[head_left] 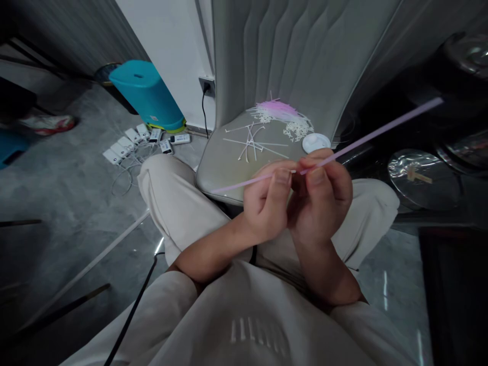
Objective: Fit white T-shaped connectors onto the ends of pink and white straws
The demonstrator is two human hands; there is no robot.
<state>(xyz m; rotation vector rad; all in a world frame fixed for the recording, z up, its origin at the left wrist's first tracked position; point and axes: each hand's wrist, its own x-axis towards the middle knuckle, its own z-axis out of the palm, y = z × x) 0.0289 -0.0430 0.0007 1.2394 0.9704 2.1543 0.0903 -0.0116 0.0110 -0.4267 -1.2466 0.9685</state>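
Observation:
My left hand (267, 203) pinches a thin pink stick (244, 183) with a small white end that pokes out past the thumb. Between thumb and fingers of my right hand (322, 201) is a second pink stick (381, 133), long and pointing up to the right. The ends of the two sticks are close together between my hands; whether they touch I cannot tell. Beyond my hands, on the grey chair seat (224, 170), several pale sticks (250, 142) lie crossed. Behind them is a heap of pink sticks (280, 108) with small white pieces (297, 129) near it.
A round white dish (316, 144) sits at the seat's right edge. Left of the chair are a teal bin (148, 94) and several white boxes with cables (124, 145) on the floor. A plug (206, 87) is in the wall socket. A round shiny lid-like object (417, 178) is on the right.

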